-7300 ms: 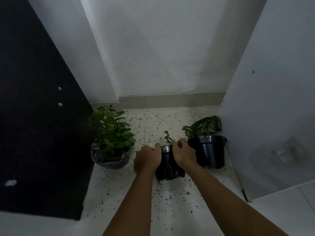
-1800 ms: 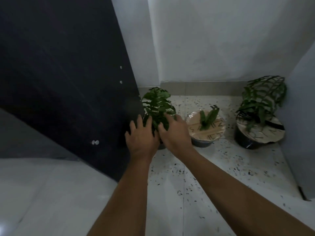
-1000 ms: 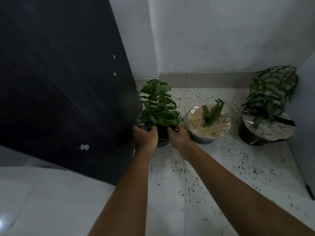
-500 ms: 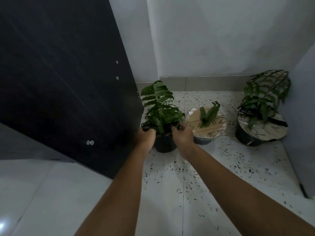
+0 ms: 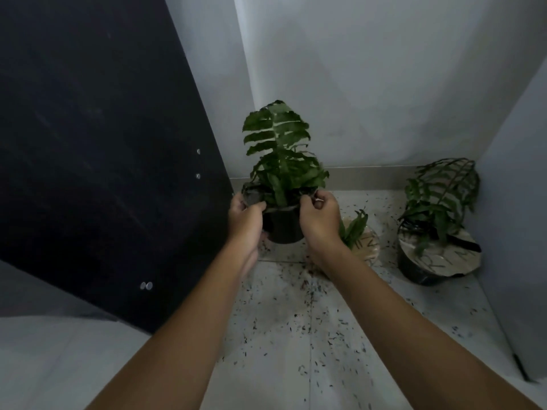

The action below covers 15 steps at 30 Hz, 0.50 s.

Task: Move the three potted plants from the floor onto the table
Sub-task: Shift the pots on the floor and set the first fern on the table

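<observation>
A leafy fern in a small black pot (image 5: 282, 229) is held up off the speckled floor (image 5: 296, 306). My left hand (image 5: 245, 217) grips the pot's rim on its left side and my right hand (image 5: 318, 216) grips the rim on the right. Behind my right wrist a small plant in a pot with a tan paper cover (image 5: 362, 241) stands on the floor, partly hidden. Farther right stands a drooping fern in a black pot (image 5: 438, 250) with a paper cover.
A tall dark panel (image 5: 103, 143) stands close on the left, next to my left hand. White walls (image 5: 370, 84) close the corner behind, and a pale wall (image 5: 521, 202) rises on the right. A pale surface (image 5: 44, 365) lies at lower left.
Both hands closed on the left pot's rim and lifted it off the floor. The fern now sits higher in view, against the wall.
</observation>
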Each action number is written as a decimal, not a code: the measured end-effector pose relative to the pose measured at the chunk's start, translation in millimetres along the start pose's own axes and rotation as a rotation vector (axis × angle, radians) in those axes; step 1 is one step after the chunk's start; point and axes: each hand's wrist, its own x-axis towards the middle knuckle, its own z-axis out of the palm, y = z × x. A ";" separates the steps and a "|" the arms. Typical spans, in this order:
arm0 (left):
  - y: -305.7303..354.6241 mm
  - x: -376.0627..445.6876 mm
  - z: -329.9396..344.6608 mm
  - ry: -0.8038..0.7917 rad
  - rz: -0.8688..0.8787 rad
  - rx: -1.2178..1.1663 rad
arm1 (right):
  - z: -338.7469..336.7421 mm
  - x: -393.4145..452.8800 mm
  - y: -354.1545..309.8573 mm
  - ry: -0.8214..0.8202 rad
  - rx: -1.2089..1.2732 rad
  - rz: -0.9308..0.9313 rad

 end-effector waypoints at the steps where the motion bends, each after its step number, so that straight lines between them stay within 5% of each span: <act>1: 2.5 0.5 5.5 -0.011 0.012 -0.010 | -3.0 2.9 -5.4 0.010 0.013 -0.009; 15: 28.2 -35.2 77.8 -0.100 -0.031 -0.063 | -83.7 12.5 -51.8 0.186 -0.037 0.120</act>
